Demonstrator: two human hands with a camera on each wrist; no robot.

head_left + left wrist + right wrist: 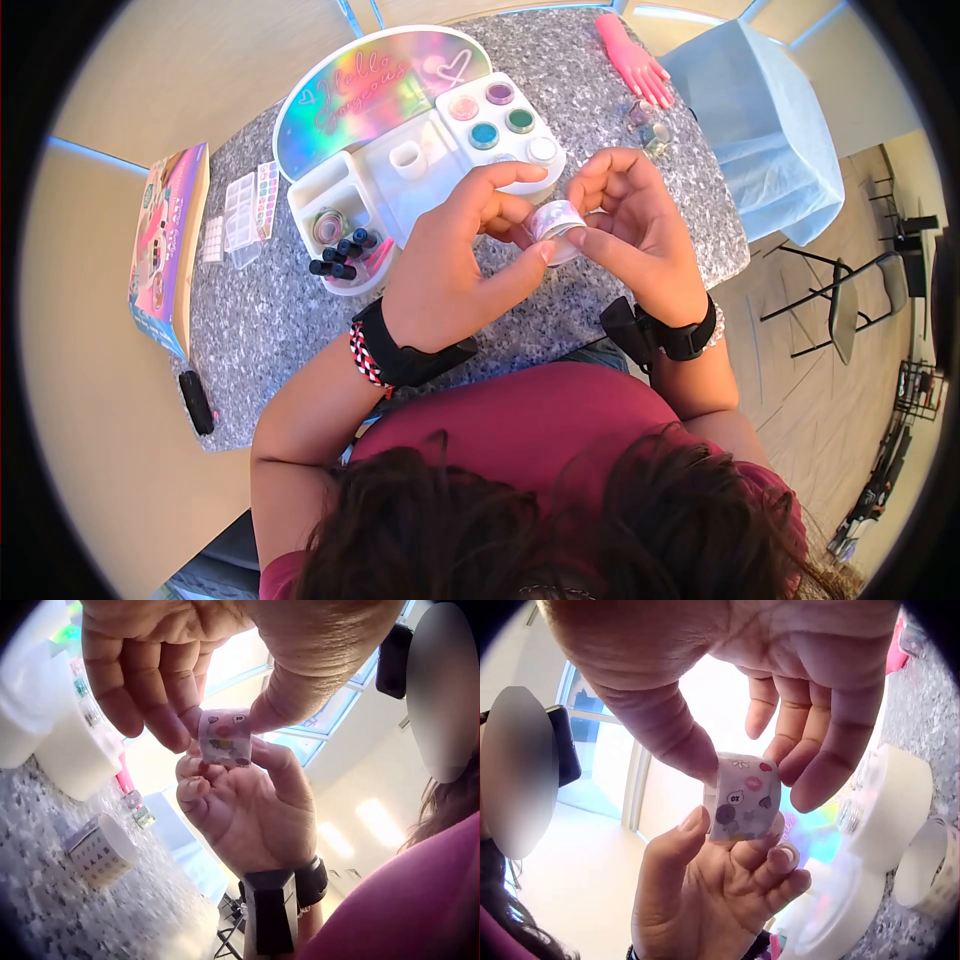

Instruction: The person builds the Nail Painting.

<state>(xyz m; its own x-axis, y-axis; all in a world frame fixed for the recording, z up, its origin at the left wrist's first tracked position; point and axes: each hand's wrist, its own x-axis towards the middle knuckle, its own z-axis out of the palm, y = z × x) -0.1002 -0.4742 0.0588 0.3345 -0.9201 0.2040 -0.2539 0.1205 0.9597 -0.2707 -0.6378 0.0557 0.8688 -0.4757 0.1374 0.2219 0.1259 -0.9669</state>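
Note:
Between my two hands is a small roll of stickers [556, 217], a white strip printed with lips, hearts and other little pictures. My left hand [460, 260] pinches it from the left with thumb and fingers. From the other side, my right hand [645, 240] grips its edge the same way. Close up in the right wrist view, the printed roll [748, 796] is held by the thumbs and fingertips of both hands. A second sticker roll [103, 851], with rows of small marks, stands on the speckled table below the hands.
A white vanity tray [345, 175] with a shiny back panel holds glitter pots [484, 135] and dark-capped bottles [342, 262]. Left of it are clear cases [241, 215] and a colorful box [168, 245]. A pink model hand [632, 60] and small jars [655, 135] lie at the far right.

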